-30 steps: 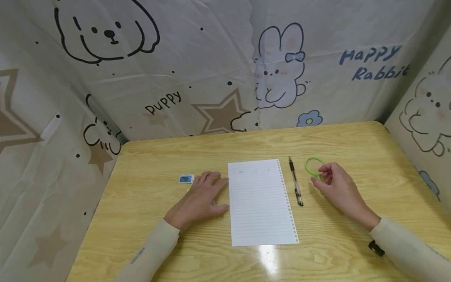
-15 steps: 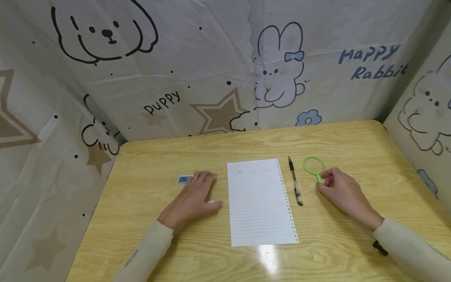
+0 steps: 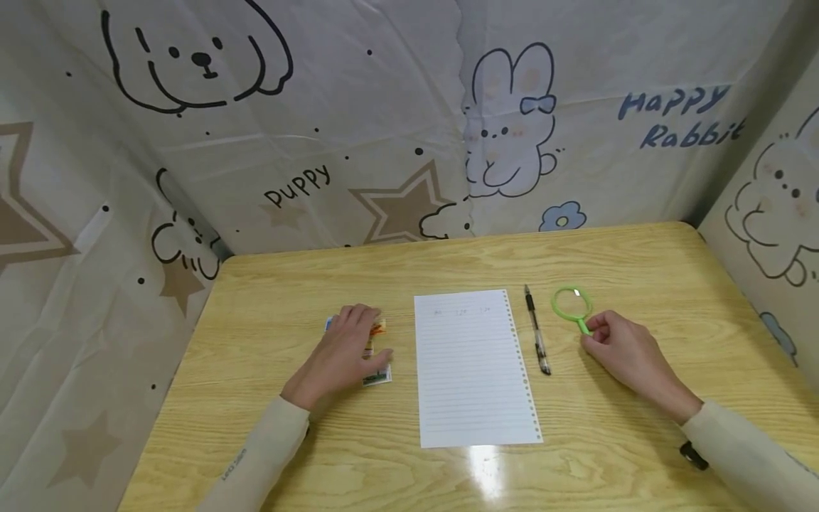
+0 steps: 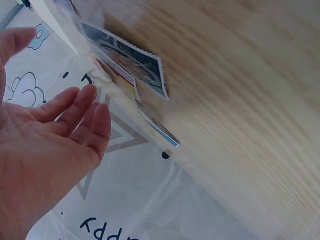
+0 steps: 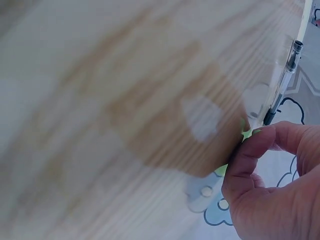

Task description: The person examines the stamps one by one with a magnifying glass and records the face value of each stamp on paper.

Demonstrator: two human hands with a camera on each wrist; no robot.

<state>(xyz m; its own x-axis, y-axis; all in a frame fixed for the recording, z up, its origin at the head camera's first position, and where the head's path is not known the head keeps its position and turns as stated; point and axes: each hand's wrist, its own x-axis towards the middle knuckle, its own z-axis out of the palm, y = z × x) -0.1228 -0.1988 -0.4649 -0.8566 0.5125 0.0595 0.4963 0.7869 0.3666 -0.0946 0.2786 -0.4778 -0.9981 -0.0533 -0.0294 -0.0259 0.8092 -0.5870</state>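
Right hand (image 3: 630,353) pinched handle (image 3: 583,327) of green magnifying glass (image 3: 578,317), right of pen (image 3: 537,333). Left hand (image 3: 338,353), loosely spread, gripping nothing, hung over stamps (image 3: 378,377) left of lined sheet (image 3: 478,377). Steady work likely called for pinch on handle only, lens (image 3: 569,301) unsmudged, stamps unbrushed.

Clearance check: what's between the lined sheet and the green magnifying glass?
A pen, seen in the head view; bare table shows on both its sides, so it touches neither the lined sheet nor the green magnifying glass.
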